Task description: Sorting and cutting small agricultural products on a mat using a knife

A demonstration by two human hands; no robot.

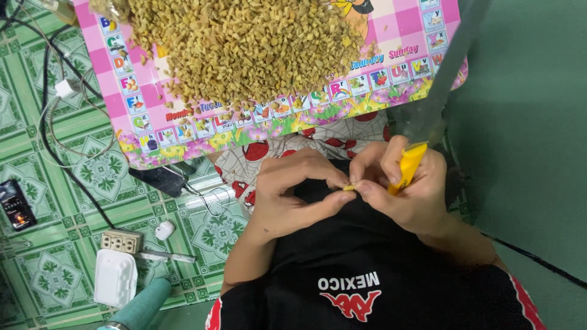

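A: Over the lap, left hand [293,192] fingers pinch a small yellow piece [348,188]

B: right hand [400,183]?

A: Clenched on yellow tool [406,166], fingertips touching the piece; pile of pieces [244,46] on pink board [122,91] beyond

So the floor [73,177] is green patterned tile, with a pink checkered picture board [125,98] lying on it, heaped with small yellowish-brown pieces [244,43]. Also down there: tangled cables [52,128], a white charger plug [64,88], a dark phone [16,205], a power strip [121,242], a white box [114,278] and a small white earbud case [164,230].
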